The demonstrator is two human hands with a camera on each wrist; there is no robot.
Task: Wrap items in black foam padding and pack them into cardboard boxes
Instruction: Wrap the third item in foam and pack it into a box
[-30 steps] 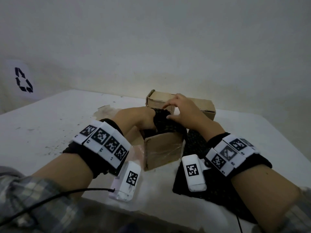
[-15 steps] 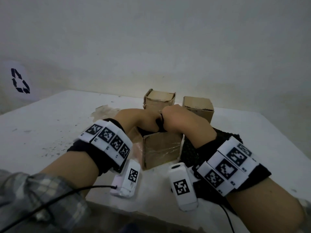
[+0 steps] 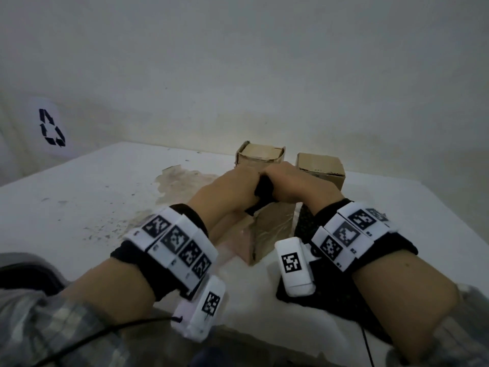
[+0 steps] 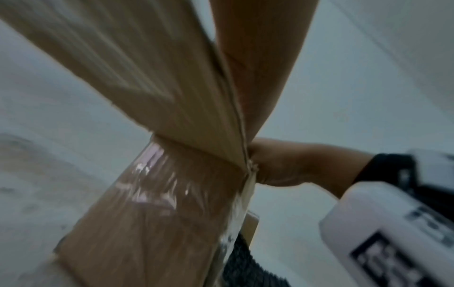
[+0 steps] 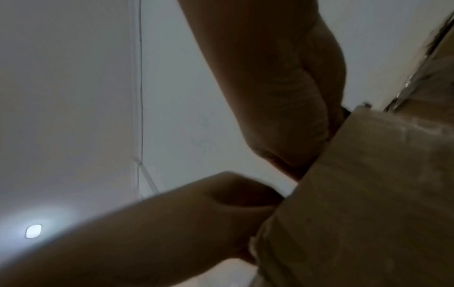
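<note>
An open cardboard box with clear tape on its side stands at the table's middle. A black foam-wrapped bundle sticks out of its top. My left hand and right hand meet over the box, knuckles up, curled round the bundle from either side. Their fingertips are hidden inside the box. In the left wrist view the taped box fills the frame, and the right hand shows behind its corner. In the right wrist view the right hand and left hand reach into the box.
Two more cardboard boxes stand behind, one at the left and one at the right. A loose black foam sheet lies under my right wrist. The white table has a stained patch left of the boxes.
My right hand has turned from fingers spread on top of the bundle to a curled grip beside the left hand. The bundle sits lower in the box, and both rear boxes now show.
</note>
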